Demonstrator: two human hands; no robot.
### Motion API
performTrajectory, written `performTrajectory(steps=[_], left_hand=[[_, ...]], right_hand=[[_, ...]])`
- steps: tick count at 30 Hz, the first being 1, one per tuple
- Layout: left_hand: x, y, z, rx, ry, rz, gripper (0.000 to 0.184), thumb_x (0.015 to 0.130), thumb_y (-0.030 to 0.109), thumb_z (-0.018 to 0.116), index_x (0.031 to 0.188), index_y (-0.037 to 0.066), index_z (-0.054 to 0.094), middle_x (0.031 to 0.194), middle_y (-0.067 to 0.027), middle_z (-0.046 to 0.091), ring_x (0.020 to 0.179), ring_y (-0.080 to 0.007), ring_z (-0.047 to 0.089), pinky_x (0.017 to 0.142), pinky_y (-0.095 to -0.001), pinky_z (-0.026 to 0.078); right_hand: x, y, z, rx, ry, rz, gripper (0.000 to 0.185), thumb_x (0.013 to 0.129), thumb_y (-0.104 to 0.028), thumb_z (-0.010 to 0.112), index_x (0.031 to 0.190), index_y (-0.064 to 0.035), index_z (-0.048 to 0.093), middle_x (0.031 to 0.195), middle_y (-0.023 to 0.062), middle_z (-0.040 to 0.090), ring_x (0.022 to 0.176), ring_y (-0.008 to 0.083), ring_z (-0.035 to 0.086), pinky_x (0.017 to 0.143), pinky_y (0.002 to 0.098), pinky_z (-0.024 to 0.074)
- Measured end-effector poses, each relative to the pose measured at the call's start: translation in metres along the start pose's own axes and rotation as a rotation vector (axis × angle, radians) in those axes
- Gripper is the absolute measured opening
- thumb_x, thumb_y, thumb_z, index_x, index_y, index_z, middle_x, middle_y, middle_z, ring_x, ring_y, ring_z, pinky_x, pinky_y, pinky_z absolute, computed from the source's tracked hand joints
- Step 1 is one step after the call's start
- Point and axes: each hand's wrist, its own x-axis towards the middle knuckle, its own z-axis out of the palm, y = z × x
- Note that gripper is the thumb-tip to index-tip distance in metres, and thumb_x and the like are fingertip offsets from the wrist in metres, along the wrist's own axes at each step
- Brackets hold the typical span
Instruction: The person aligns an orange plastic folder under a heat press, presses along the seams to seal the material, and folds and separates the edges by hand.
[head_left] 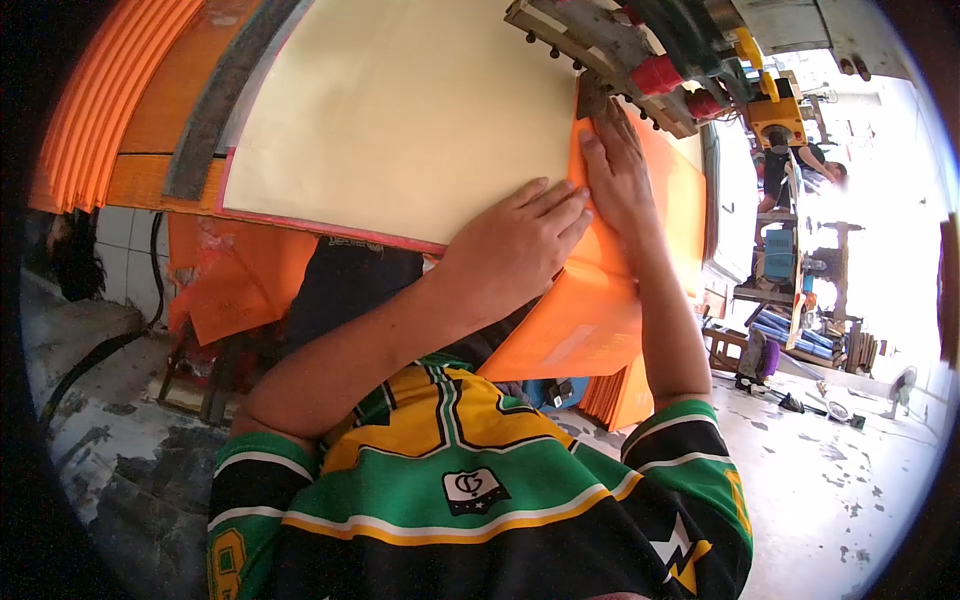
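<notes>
A large cream sheet [400,110] with a red edge lies on the work surface. My left hand [515,240] rests flat near its right edge, fingers a little apart and reaching onto an orange sheet [600,300]. My right hand [622,170] lies stretched out on the orange material beside the cream sheet, its fingertips close to a dark metal piece [592,95] under the machine [600,50]. The orange sheet hangs over the front edge below my hands. Neither hand is wrapped round anything.
Stacked orange folded sheets [110,100] stand at the far left beside a grey metal bar [225,110]. More orange sheets [625,395] are low near my body. A yellow control box [778,122] and a person [815,165] are at the right.
</notes>
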Motion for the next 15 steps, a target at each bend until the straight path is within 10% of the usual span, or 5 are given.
performTrajectory(steps=[15], left_hand=[[0.002, 0.005, -0.013, 0.044, -0.094, -0.022, 0.064, 0.091, 0.016, 0.065, 0.152, -0.003, 0.058, 0.159, -0.0188, 0.056, 0.154, -0.0320, 0.048, 0.132, -0.0475, 0.034]], right_hand=[[0.002, -0.005, -0.005, -0.012, -0.021, -0.028, 0.058, 0.113, -0.034, 0.050, 0.158, 0.0022, 0.053, 0.167, 0.0295, 0.046, 0.159, 0.0474, 0.037, 0.132, 0.0551, 0.0263]])
